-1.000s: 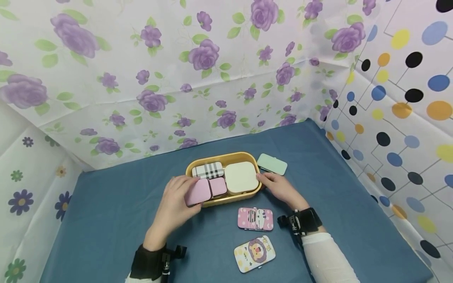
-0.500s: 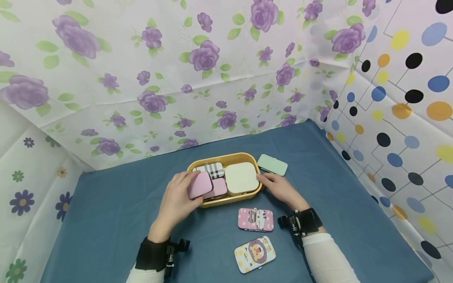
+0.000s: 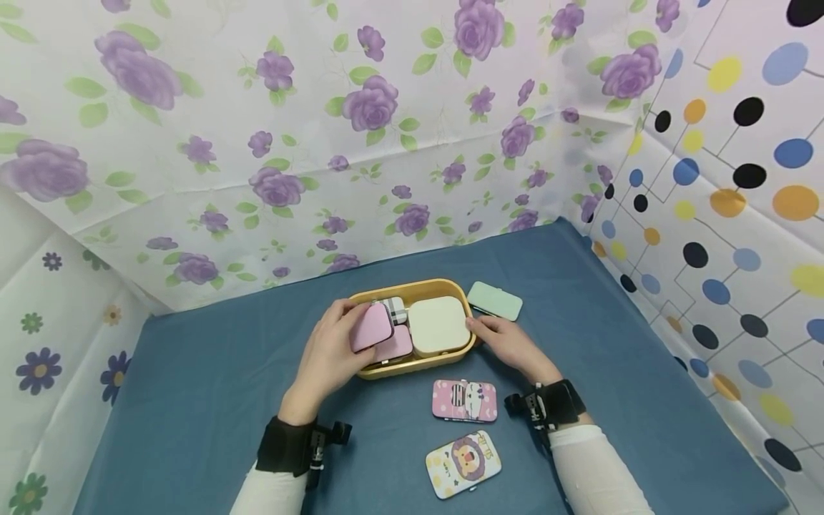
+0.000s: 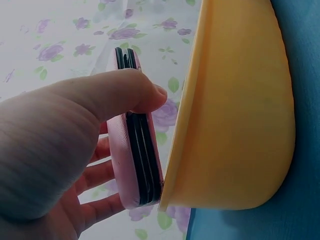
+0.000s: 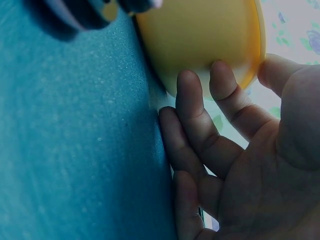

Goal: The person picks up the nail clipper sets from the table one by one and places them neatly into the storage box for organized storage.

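My left hand [image 3: 325, 357] holds a small pink case [image 3: 372, 327] with a dark seam, thumb on one side and fingers on the other. The case is tilted over the left end of the yellow basket [image 3: 418, 366]; in the left wrist view its lower edge is at the rim. Below it lies another pink case [image 3: 395, 345], partly covered. A plaid case [image 3: 397, 310] behind is half hidden by the held one. A cream square box [image 3: 440, 324] fills the basket's right part. My right hand [image 3: 511, 347] grips the basket's right end, thumb at the rim and fingertips against the outer wall.
A mint-green case [image 3: 496, 300] lies right behind the basket's right end. In front are a pink cat-print case [image 3: 464, 400] and a lion-print case [image 3: 463, 465], on the blue cloth [image 3: 193, 393]. A flowered sheet [image 3: 290, 143] hangs behind the table.
My left hand has carried the pink case up, right and further over the basket, so it now covers more of the plaid case. My right hand has stayed on the basket.
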